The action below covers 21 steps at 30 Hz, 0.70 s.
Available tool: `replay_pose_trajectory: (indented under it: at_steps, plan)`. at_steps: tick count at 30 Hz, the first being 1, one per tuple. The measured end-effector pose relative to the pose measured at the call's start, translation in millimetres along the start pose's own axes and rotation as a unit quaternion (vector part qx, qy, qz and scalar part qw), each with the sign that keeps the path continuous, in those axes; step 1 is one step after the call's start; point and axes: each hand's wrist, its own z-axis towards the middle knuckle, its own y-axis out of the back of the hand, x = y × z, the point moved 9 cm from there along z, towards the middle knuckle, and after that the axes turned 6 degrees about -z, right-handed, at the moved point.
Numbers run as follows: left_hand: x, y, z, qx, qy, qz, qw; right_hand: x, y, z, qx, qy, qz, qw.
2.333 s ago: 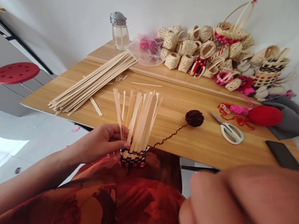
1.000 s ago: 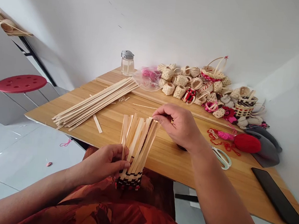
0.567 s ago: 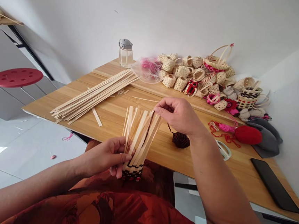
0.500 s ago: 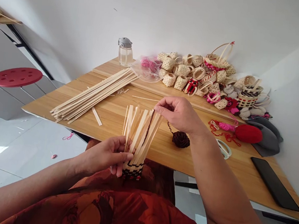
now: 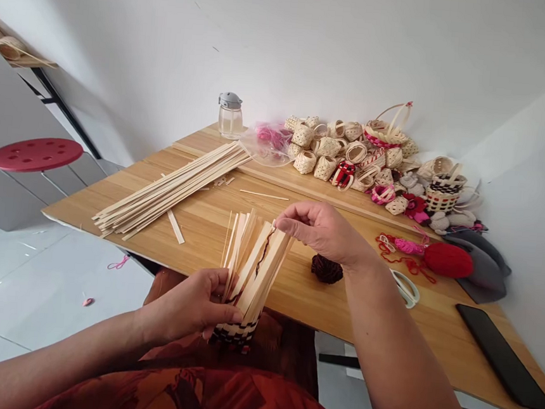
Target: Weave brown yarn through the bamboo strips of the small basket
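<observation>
My left hand (image 5: 197, 306) grips a half-woven small basket (image 5: 247, 278) in my lap; its pale bamboo strips stand upright and its base is woven in dark and red bands. My right hand (image 5: 320, 231) pinches a dark brown yarn strand (image 5: 263, 254) at the top of the strips. The strand runs down between the strips. The dark brown yarn ball (image 5: 326, 268) lies on the wooden table (image 5: 294, 283), just under my right wrist.
A bundle of long bamboo strips (image 5: 169, 186) lies at the table's left. Several small woven baskets (image 5: 353, 154) are heaped at the back. Red yarn ball (image 5: 447, 260), scissors (image 5: 405, 289), a black phone (image 5: 504, 365) and a glass jar (image 5: 231, 115) are also there. A red stool (image 5: 36, 153) stands left.
My right hand came from near the camera to the top of the strips and took the brown strand. The basket has tilted slightly and the view shifted.
</observation>
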Motion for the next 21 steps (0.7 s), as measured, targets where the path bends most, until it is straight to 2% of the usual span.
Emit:
replay_pose_trajectory:
  at_steps: [6,12,17,21]
  plan:
    - [7,2.0,2,0.031,0.0,-0.005,1.0,-5,-3,-2,0.03,-0.021,0.07,0.997]
    - [13,7.2,3,0.053,0.001,0.003,0.999,-4,-3,-2,0.011,0.001,0.018,1.0]
    - [11,6.3,2,0.048,0.003,0.014,0.999,8,-12,-5,0.07,0.014,-0.022,0.997]
    - [7,5.6,0,0.032,0.005,0.028,0.999,9,-17,-6,0.086,0.007,-0.044,0.995]
